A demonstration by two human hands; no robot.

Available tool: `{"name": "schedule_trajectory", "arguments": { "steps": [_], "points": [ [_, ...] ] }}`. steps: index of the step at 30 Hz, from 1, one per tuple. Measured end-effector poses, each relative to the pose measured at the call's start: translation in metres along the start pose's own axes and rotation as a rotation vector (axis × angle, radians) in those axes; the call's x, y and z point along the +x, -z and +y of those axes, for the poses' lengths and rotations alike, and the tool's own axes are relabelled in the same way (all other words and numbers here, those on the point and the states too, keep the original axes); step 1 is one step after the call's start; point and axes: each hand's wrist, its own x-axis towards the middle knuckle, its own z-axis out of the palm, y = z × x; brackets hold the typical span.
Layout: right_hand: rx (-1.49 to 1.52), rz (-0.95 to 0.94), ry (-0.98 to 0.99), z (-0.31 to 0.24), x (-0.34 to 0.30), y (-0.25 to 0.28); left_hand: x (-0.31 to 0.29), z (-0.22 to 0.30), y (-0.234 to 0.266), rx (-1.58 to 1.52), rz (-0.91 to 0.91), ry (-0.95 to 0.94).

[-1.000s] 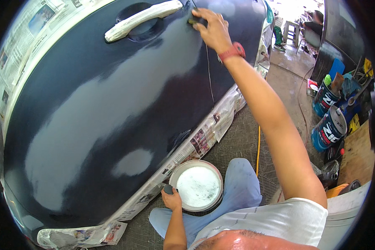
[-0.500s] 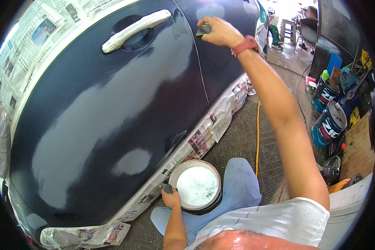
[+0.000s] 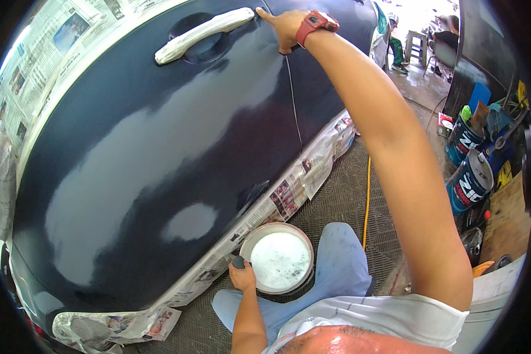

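A dark car door panel [image 3: 159,194] fills the left side, with dull grey patches across it. Its door handle [image 3: 206,35] is wrapped in whitish masking. My right hand [image 3: 283,29] lies against the panel at the seam, just right of the handle, one finger stretched toward the handle's end. A dark sanding pad [image 3: 292,48] shows only as an edge under that palm. My left hand [image 3: 242,276] grips a small dark grey block [image 3: 238,262] beside a round bucket [image 3: 247,243] of white, foamy liquid [image 3: 280,262].
Newspaper masking [image 3: 286,197] lines the panel's lower edge. A yellow hose [image 3: 368,203] runs over the textured floor mat [image 3: 342,189]. Blue drums [image 3: 469,183] and tools stand at the right. People [image 3: 445,38] sit near a stool [image 3: 417,46] in the background.
My right hand has moved left along the panel to the handle's end, turning so the pad is mostly covered. My left hand stays by the bucket with the block.
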Motion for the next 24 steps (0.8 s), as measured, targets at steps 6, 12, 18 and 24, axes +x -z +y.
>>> {"name": "schedule_trajectory", "arguments": {
  "steps": [6,12,18,24],
  "points": [
    [0.049,-0.021,0.002,0.002,-0.009,-0.009,-0.003,0.011,0.005,-0.032,-0.048,0.012],
    [0.086,-0.025,-0.018,0.002,-0.02,-0.021,0.002,0.002,0.001,-0.017,-0.038,0.015],
    [0.061,-0.01,0.09,0.026,-0.021,-0.027,-0.001,0.011,0.005,-0.04,-0.051,0.029],
    [0.138,0.156,0.011,0.034,-0.009,-0.001,0.002,0.007,0.005,-0.047,-0.044,0.027]
  ]
}}
